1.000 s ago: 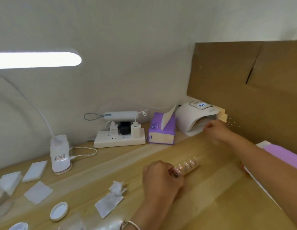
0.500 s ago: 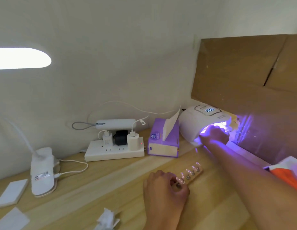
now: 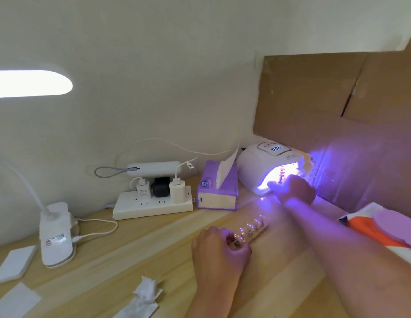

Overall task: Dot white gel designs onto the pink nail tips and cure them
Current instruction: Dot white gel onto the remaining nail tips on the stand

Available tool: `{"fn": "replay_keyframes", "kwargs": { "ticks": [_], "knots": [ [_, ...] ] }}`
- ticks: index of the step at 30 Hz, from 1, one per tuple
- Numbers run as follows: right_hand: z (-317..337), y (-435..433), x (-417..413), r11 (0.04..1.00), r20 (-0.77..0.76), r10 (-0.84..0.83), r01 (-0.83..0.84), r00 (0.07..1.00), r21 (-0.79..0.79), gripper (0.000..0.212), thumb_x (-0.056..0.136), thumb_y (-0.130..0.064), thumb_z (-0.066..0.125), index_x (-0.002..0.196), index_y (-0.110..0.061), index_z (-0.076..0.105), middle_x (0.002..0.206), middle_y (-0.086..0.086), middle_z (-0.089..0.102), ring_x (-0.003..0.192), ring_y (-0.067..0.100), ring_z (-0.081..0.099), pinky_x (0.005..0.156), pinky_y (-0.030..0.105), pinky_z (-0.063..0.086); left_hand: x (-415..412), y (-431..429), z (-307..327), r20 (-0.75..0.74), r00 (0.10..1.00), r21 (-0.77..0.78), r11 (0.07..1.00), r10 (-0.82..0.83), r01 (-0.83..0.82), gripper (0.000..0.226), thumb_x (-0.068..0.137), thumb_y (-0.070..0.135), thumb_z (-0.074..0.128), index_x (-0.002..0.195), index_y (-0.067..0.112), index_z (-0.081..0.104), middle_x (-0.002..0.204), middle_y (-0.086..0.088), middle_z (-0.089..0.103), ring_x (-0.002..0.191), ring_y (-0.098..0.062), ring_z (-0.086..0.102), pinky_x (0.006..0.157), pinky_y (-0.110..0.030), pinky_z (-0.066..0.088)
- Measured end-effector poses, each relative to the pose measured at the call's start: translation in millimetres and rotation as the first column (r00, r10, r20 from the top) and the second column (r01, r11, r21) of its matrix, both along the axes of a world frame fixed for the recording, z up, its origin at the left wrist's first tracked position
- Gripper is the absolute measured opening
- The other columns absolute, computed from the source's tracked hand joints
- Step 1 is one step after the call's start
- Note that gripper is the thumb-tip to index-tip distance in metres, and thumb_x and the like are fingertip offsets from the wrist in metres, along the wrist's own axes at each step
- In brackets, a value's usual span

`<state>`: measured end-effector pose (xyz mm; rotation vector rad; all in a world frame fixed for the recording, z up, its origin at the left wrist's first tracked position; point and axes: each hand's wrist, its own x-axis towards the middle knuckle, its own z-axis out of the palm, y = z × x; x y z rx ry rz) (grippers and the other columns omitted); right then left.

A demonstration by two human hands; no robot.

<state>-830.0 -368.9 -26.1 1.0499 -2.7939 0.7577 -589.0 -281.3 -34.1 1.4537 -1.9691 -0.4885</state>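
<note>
A wooden strip (image 3: 257, 229) carrying several nail tips lies on the table. My left hand (image 3: 219, 249) pinches its near end with curled fingers. The white curing lamp (image 3: 257, 166) at the back right glows violet, its display lit. My right hand (image 3: 294, 189) is at the lamp's mouth with curled fingers. It holds a second strip of nail tips (image 3: 281, 173) in the light. Glare hides most of that grip.
A purple tissue box (image 3: 217, 191) stands just left of the lamp, beside a power strip (image 3: 151, 204) with chargers. A clip desk lamp (image 3: 56, 235) and white pads (image 3: 15, 263) sit at the left. Crumpled wipes (image 3: 146, 292) lie near the front. Cardboard (image 3: 337, 99) walls the right.
The lamp came on and now casts violet light. My right hand has pushed slightly deeper into its mouth. The view shifted right. My left hand stays on the table strip.
</note>
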Motion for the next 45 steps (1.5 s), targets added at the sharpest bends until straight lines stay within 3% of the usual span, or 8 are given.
{"fn": "replay_keyframes", "kwargs": {
  "ticks": [5, 12, 23, 28, 32, 34, 38, 45],
  "knots": [
    [1, 22, -5, 0.973, 0.146, -0.229, 0.231, 0.962, 0.005, 0.044, 0.084, -0.049, 0.065, 0.100, -0.008, 0.070, 0.103, 0.012, 0.072, 0.102, 0.029, 0.068, 0.077, 0.030, 0.046, 1, 2, -1, -0.029, 1.000, -0.032, 0.999, 0.008, -0.009, 0.021, 0.074, 0.044, 0.069, 0.084, 0.026, 0.075, 0.085, 0.003, 0.069, 0.088, -0.019, 0.062, 0.080, -0.032, 0.046],
    [1, 18, -7, 0.977, 0.123, -0.210, 0.214, 0.970, -0.015, 0.038, 0.096, -0.041, 0.058, 0.105, -0.006, 0.069, 0.115, 0.017, 0.067, 0.109, 0.034, 0.064, 0.083, 0.035, 0.047, 1, -3, -5, -0.021, 1.000, -0.064, 0.998, 0.006, -0.007, 0.019, 0.071, 0.044, 0.068, 0.077, 0.027, 0.073, 0.074, 0.005, 0.066, 0.082, -0.016, 0.059, 0.074, -0.029, 0.043],
    [-1, 21, -5, 0.971, 0.074, -0.217, 0.223, 0.973, -0.084, 0.029, 0.099, -0.032, 0.056, 0.100, -0.006, 0.069, 0.108, 0.019, 0.068, 0.101, 0.037, 0.065, 0.075, 0.036, 0.045, 1, -4, -6, -0.042, 0.995, 0.029, 0.996, 0.088, -0.087, 0.023, 0.087, 0.045, 0.063, 0.107, 0.034, 0.061, 0.101, 0.011, 0.061, 0.104, -0.014, 0.053, 0.090, -0.026, 0.034],
    [9, 34, 11, 0.983, 0.261, 0.179, -0.159, 0.949, -0.097, 0.032, 0.090, -0.017, 0.050, 0.059, -0.017, 0.047, 0.068, 0.007, 0.053, 0.065, 0.024, 0.049, 0.056, 0.027, 0.033, 2, -4, -5, -0.036, 0.995, 0.049, 0.995, 0.092, -0.090, 0.034, 0.091, 0.037, 0.059, 0.124, 0.032, 0.050, 0.110, 0.011, 0.062, 0.110, -0.015, 0.050, 0.094, -0.028, 0.032],
    [43, 67, 21, 0.827, 0.622, 0.369, -0.549, 0.691, 0.120, 0.008, 0.092, -0.016, 0.063, 0.090, -0.008, 0.064, 0.077, 0.006, 0.058, 0.050, 0.014, 0.055, 0.049, 0.023, 0.047, 3, -3, -2, -0.048, 0.995, 0.069, 0.994, 0.091, -0.088, 0.036, 0.091, 0.028, 0.058, 0.126, 0.030, 0.047, 0.108, 0.010, 0.062, 0.110, -0.017, 0.051, 0.096, -0.029, 0.034],
    [49, 88, 29, 0.723, 0.667, 0.451, -0.681, 0.593, 0.116, 0.022, 0.088, -0.012, 0.069, 0.110, -0.012, 0.067, 0.086, -0.003, 0.060, 0.052, -0.001, 0.058, 0.055, 0.015, 0.048, 5, -2, -1, -0.053, 0.995, 0.072, 0.995, 0.079, -0.075, 0.036, 0.091, 0.025, 0.057, 0.125, 0.029, 0.047, 0.107, 0.010, 0.062, 0.108, -0.017, 0.051, 0.096, -0.029, 0.034],
    [34, 116, 59, 0.736, 0.420, 0.571, -0.666, 0.706, 0.119, 0.023, 0.075, -0.018, 0.081, 0.093, -0.020, 0.067, 0.081, -0.009, 0.061, 0.058, -0.004, 0.050, 0.055, 0.012, 0.040, 7, 0, 0, -0.073, 0.996, 0.079, 0.995, 0.060, -0.054, 0.038, 0.089, 0.021, 0.057, 0.125, 0.027, 0.049, 0.103, 0.010, 0.061, 0.106, -0.016, 0.052, 0.093, -0.028, 0.033],
    [47, 123, 42, 0.847, 0.138, 0.356, -0.382, 0.924, 0.371, 0.025, 0.073, -0.032, 0.074, 0.070, -0.009, 0.067, 0.074, 0.005, 0.067, 0.071, 0.018, 0.062, 0.055, 0.027, 0.039, 7, 2, 2, -0.062, 0.996, 0.101, 0.994, 0.058, -0.051, 0.038, 0.088, 0.027, 0.058, 0.125, 0.028, 0.049, 0.104, 0.011, 0.059, 0.110, -0.014, 0.051, 0.097, -0.027, 0.030]
  ]
}}
